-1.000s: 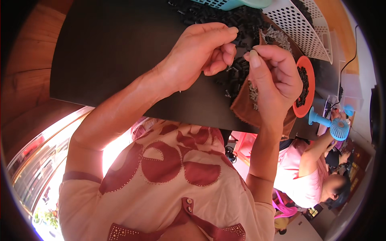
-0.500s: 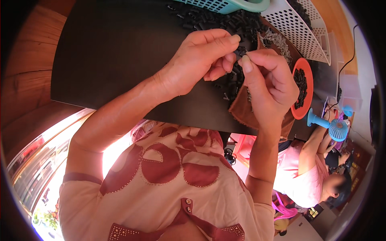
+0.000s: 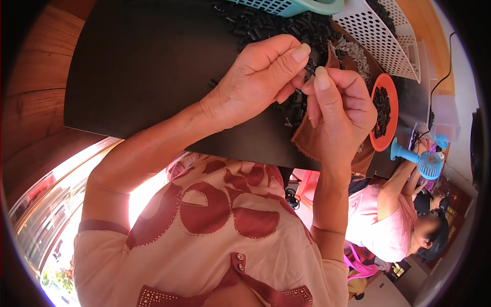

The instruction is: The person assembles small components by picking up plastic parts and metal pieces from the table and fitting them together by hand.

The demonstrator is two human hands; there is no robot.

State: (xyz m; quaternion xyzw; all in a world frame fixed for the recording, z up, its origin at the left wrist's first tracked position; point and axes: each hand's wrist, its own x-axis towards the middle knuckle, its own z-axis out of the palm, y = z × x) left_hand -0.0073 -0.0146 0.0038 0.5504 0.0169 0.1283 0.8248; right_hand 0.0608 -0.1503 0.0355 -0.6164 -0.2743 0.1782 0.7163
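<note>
My left hand (image 3: pixel 263 74) is closed in a pinch, thumb against fingers, on a small black plastic piece (image 3: pixel 310 65). From the other side my right hand (image 3: pixel 345 102) pinches the same piece with thumb and forefinger. Most of it is hidden by the fingertips, so its exact shape does not show. Both hands are held above the dark table (image 3: pixel 148 66). Beneath and behind them are loose black plastic pieces (image 3: pixel 261 25) and a brown cloth (image 3: pixel 307 140). A heap of small silvery metal parts (image 3: pixel 354 53), apparently springs, lies on the cloth.
An orange plate (image 3: pixel 393 102) of black pieces stands right of my right hand. Behind are a teal basket (image 3: pixel 307 7) and a white perforated basket (image 3: pixel 368 30). A small blue fan (image 3: pixel 428 165) is at the right, near another person in a pink top (image 3: pixel 381 220).
My left fingertips have shifted slightly right. My right hand has turned a little, its thumb now more upright, and the fingertips of both hands stay close together around the black piece.
</note>
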